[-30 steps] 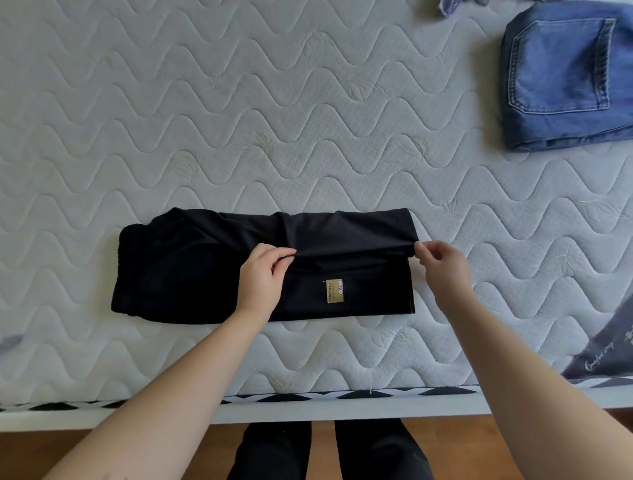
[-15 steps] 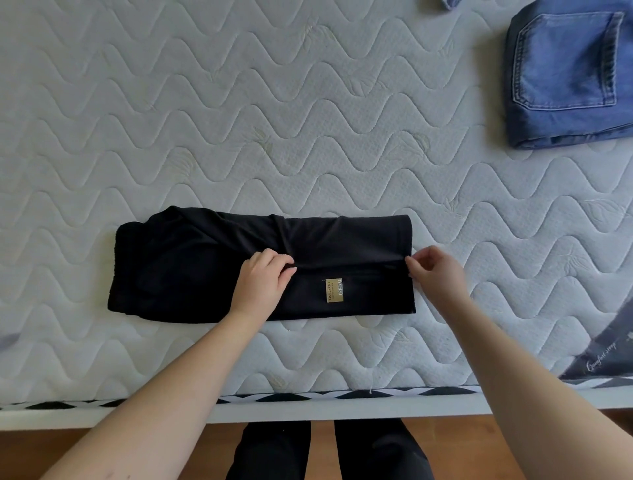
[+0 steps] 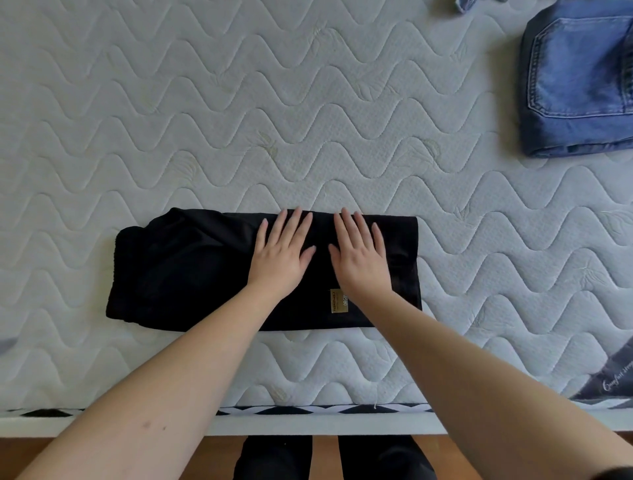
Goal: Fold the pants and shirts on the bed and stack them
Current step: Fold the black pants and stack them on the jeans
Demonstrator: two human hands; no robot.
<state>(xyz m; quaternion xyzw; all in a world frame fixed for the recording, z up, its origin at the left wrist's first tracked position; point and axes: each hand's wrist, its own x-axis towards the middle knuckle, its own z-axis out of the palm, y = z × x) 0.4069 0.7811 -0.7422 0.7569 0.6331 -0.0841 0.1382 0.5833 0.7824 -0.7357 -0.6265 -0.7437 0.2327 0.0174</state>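
Black pants point(image 3: 185, 270) lie folded into a long strip on the white quilted mattress point(image 3: 239, 120), near its front edge, with a small gold label point(image 3: 339, 301) facing up. My left hand point(image 3: 282, 253) lies flat on the middle of the pants, fingers straight and spread. Beside it, my right hand point(image 3: 359, 255) presses flat on the right half, partly covering the label. Folded blue jeans point(image 3: 579, 82) sit at the far right of the bed.
A dark grey cloth with white script point(image 3: 613, 380) pokes in at the right edge near the front of the mattress. Another scrap of blue denim point(image 3: 466, 4) shows at the top edge. The mattress's black-and-white trim point(image 3: 308, 409) and the wooden floor point(image 3: 34, 455) lie below.
Both hands let go of the pinched fold on the pants. They moved up and toward each other and now lie flat on the cloth. The fold lies flatter.
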